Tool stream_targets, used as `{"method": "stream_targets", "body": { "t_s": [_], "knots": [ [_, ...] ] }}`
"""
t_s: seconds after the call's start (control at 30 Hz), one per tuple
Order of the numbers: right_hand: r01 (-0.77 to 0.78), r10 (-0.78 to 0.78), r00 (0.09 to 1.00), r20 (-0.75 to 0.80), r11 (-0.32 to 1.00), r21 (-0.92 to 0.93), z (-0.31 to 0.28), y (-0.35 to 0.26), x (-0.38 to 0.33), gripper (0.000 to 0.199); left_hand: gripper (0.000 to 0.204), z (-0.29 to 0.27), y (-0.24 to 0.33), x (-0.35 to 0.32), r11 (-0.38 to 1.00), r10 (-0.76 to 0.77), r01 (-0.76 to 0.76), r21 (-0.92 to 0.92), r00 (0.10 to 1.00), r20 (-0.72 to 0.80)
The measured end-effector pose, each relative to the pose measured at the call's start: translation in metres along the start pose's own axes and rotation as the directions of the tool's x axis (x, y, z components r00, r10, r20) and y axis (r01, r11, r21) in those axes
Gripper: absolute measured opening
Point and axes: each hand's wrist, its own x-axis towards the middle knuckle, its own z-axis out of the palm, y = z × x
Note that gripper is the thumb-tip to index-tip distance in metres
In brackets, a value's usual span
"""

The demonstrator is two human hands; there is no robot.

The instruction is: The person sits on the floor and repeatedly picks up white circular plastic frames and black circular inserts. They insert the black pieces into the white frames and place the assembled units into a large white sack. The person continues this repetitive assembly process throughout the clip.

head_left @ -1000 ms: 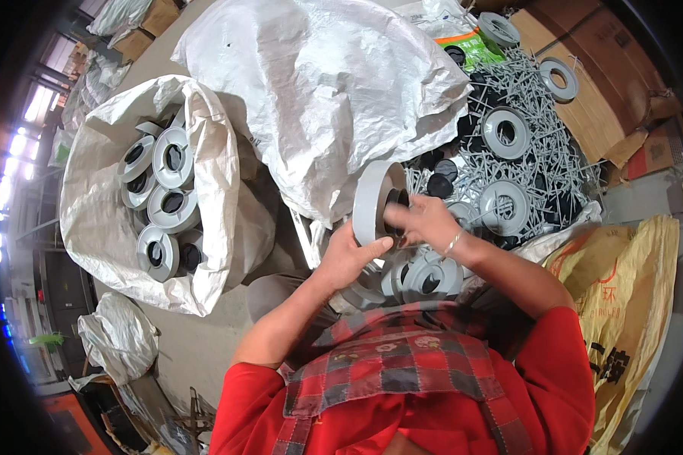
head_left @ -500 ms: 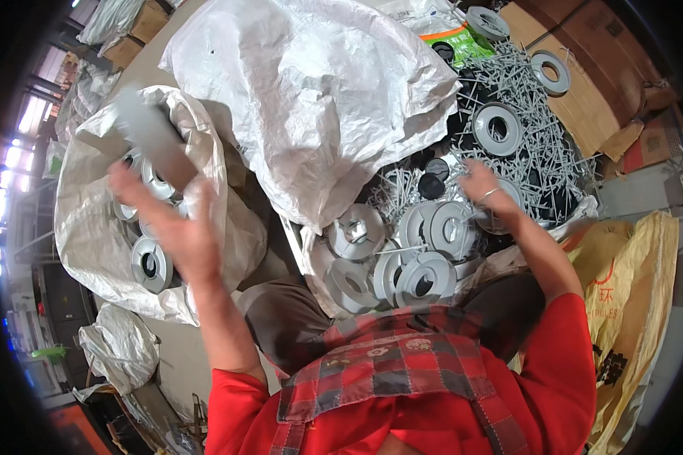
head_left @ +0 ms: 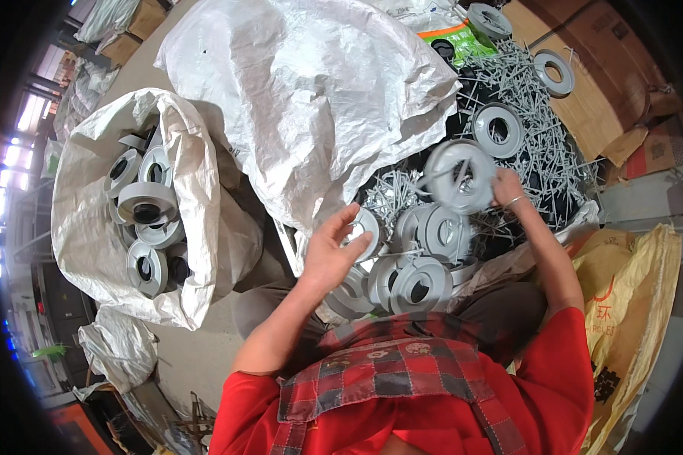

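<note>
My right hand (head_left: 508, 187) grips a grey plastic spool (head_left: 461, 176) and holds it tilted above a heap of grey sprue sticks (head_left: 535, 148). My left hand (head_left: 332, 250) hovers open with spread fingers just left of a cluster of grey spools (head_left: 421, 262) lying in front of me. An open white woven sack (head_left: 83, 227) at my left holds several finished spools (head_left: 146, 208). I wear a red shirt with a plaid apron.
A large crumpled white sack (head_left: 311, 91) lies between the open sack and the heap. More spools (head_left: 497, 129) rest on the sticks. Flattened cardboard (head_left: 599, 91) lies at the far right, a yellow sack (head_left: 622, 296) at my right side.
My left hand swung from the open sack back to the spools in front of me, now empty. My right hand lifted a spool off the heap.
</note>
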Motion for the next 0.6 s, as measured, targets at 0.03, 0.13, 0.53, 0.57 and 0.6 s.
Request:
{"method": "stream_targets", "body": {
  "t_s": [0.03, 0.13, 0.53, 0.57, 0.6],
  "knots": [
    [0.151, -0.158, 0.985, 0.071, 0.984, 0.094, 0.011, -0.016, -0.006, 0.016, 0.069, 0.01, 0.001, 0.001, 0.999, 0.001, 0.001, 0.034, 0.999, -0.054],
    [0.384, -0.473, 0.808, 0.352, 0.875, 0.295, 0.061, -0.075, -0.023, 0.025, 0.077, 0.017, -0.012, 0.005, 0.993, -0.092, 0.083, -0.078, 0.988, -0.121],
    [0.158, -0.003, 0.963, 0.271, 0.818, -0.553, 0.155, 0.006, 0.067, 0.086, 0.036, -0.002, 0.016, 0.008, 0.99, -0.131, 0.119, -0.073, 0.971, -0.201],
    [0.2, -0.06, 0.96, 0.272, 0.83, -0.521, 0.152, -0.003, 0.062, 0.083, 0.036, -0.003, 0.014, 0.008, 0.982, -0.152, 0.122, -0.144, 0.965, -0.212],
    [0.24, -0.116, 0.956, 0.27, 0.84, -0.487, 0.147, -0.01, 0.057, 0.081, 0.035, -0.002, 0.015, 0.008, 0.986, -0.146, 0.122, -0.116, 0.962, -0.229]
  ]
}}
